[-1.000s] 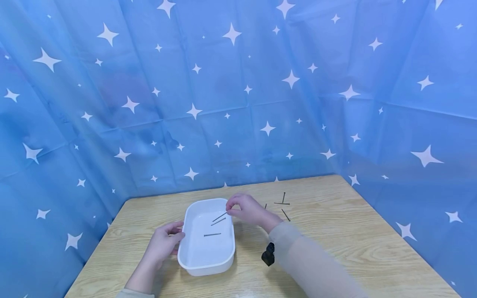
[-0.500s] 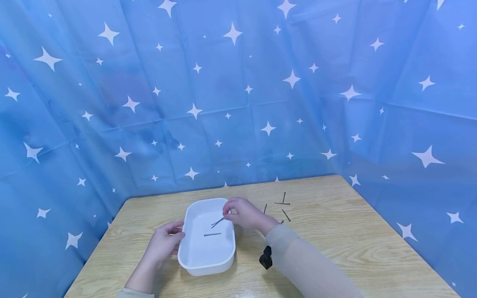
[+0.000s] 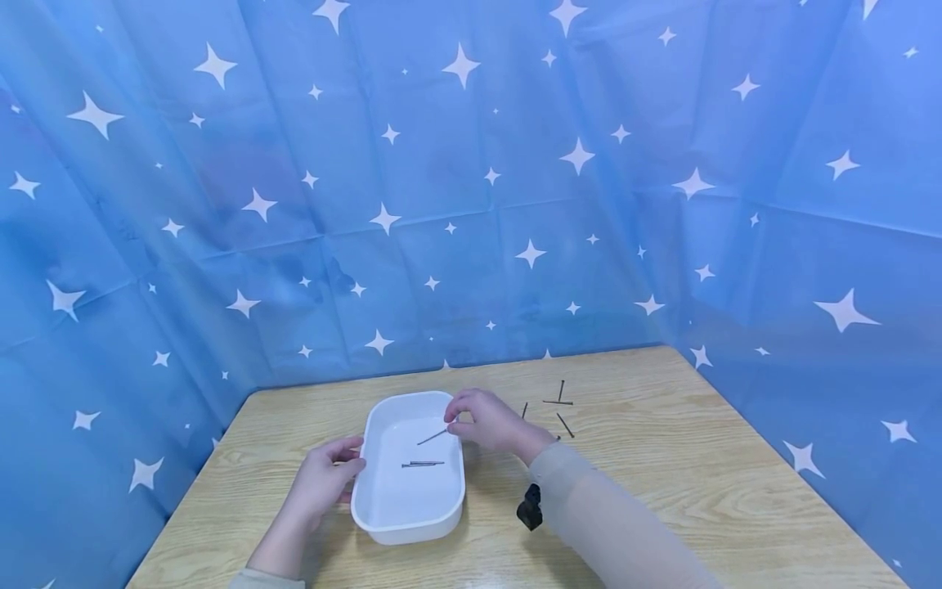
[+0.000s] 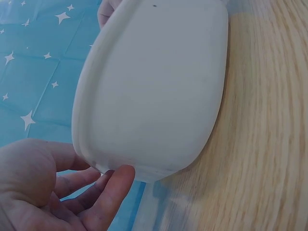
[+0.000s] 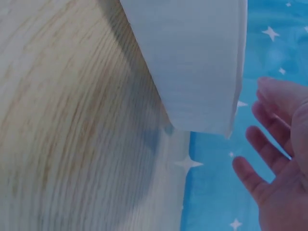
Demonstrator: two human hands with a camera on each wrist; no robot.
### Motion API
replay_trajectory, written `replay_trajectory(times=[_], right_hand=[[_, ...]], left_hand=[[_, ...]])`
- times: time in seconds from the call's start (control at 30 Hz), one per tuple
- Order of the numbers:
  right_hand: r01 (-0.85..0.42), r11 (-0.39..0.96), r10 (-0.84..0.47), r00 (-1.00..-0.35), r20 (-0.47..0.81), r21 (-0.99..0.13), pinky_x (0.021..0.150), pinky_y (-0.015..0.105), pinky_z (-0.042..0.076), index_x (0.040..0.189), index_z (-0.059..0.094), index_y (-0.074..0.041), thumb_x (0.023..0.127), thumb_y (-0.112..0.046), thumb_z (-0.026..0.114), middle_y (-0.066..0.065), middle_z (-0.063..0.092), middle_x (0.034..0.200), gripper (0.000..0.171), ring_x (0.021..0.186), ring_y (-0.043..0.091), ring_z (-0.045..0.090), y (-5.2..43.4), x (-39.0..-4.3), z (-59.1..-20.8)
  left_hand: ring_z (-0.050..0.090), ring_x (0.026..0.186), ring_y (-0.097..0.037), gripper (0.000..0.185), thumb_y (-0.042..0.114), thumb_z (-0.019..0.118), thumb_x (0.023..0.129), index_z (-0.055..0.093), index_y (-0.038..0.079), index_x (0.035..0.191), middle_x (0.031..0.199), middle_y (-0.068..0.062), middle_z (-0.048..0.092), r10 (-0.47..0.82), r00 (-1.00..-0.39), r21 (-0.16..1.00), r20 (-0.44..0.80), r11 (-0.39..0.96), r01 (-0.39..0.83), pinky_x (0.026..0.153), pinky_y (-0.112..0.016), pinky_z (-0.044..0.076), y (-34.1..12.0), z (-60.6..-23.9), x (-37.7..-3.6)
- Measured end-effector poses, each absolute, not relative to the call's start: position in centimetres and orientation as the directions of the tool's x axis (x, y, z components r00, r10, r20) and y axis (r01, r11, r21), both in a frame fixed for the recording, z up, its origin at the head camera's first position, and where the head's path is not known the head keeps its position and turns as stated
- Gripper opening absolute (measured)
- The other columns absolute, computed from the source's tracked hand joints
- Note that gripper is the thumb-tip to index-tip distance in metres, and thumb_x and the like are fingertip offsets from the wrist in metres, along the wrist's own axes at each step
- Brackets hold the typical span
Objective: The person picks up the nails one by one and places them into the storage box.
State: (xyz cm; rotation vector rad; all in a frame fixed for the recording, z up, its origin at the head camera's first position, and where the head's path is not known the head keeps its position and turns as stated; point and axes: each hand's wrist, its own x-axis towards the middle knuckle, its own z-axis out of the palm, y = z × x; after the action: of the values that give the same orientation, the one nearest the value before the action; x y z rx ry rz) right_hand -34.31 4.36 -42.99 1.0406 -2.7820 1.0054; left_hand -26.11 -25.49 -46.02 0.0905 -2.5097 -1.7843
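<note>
Two hands work at a white rectangular plastic tub [image 3: 409,491] on the light wooden surface [image 3: 662,491]: the left hand [image 3: 324,478] rests relaxed fingers against the tub's left wall. The right hand [image 3: 489,421], at the tub's far right rim, pinches a thin dark metal nail [image 3: 432,437] slanting over the tub; more nails [image 3: 423,464] lie inside.

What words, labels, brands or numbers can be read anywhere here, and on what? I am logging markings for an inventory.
None: no readable text shows in any view.
White tub: plain, no label or brand visible.
Nails on the table: too small to show any marking.
Blue backdrop: only white star shapes, no letters or numbers.
Small black object by the right sleeve: no marking can be made out.
</note>
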Motion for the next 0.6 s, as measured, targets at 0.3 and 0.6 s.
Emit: replay_trajectory(times=[0.3,0.6], right_hand=[[-0.59,0.576,-0.578,-0.784,0.229,-0.567,0.103,0.04,0.051,0.106,0.075,-0.017,0.098,-0.019,0.07,-0.001,0.066,0.119,0.01,0.118,0.021,0.059,5.1,-34.5,-42.1],[-0.62,0.562,-0.586,-0.766,0.265,-0.548,0.102,0.041,0.051,0.11,0.075,-0.017,0.099,-0.019,0.069,0.0,0.066,0.12,0.013,0.118,0.021,0.059,6.2,-34.5,-40.9]], left_hand=[[0.066,0.093,-0.027,0.043,0.005,0.065,0.095,0.059,-0.006,0.137,0.116,-0.021,0.062,-0.076,-0.997,0.942,0.023,0.335,-0.003,0.061,-0.045,0.064,-25.6,-46.0,-26.2],[0.067,0.094,-0.028,0.042,0.004,0.065,0.096,0.06,-0.003,0.137,0.117,-0.021,0.061,-0.083,-0.996,0.94,0.009,0.342,-0.02,0.061,-0.044,0.064,-25.5,-46.0,-26.1]])
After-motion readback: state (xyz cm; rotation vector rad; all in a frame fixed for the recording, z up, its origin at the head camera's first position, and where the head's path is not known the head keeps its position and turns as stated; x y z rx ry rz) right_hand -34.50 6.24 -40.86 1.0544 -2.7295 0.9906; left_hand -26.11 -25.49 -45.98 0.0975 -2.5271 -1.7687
